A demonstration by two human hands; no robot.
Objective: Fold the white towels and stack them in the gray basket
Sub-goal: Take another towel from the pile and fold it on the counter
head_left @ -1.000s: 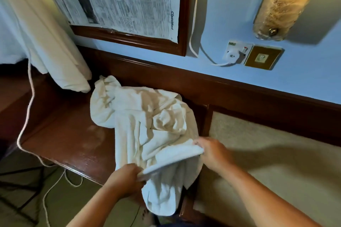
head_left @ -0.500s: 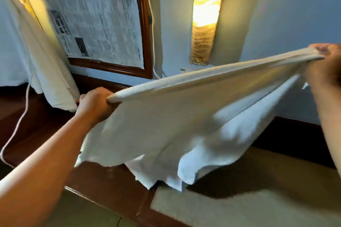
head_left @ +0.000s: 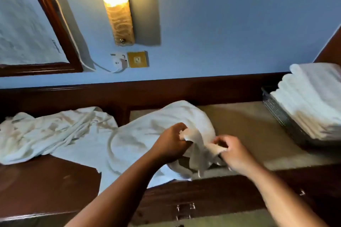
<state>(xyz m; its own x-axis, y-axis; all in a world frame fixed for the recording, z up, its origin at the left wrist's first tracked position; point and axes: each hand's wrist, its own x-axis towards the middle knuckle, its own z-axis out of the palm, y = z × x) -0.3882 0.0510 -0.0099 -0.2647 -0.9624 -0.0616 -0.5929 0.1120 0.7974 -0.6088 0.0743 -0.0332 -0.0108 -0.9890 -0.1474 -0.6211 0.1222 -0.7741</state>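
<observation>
Head view: we record the white towel (head_left: 156, 134) lying rumpled on the countertop (head_left: 249, 125), apart from the gray basket (head_left: 276, 114) of folded towels (head_left: 313, 101). Left hand (head_left: 171, 143) and right hand (head_left: 234, 151) each pinch its edge. We judge it light and limp, best held by the corners.

Both forearms extend forward, hands close together. The left hand (head_left: 170, 143), fingers curled, grips the white towel (head_left: 144, 134); the right hand (head_left: 235, 154) pinches the same towel's edge.
</observation>
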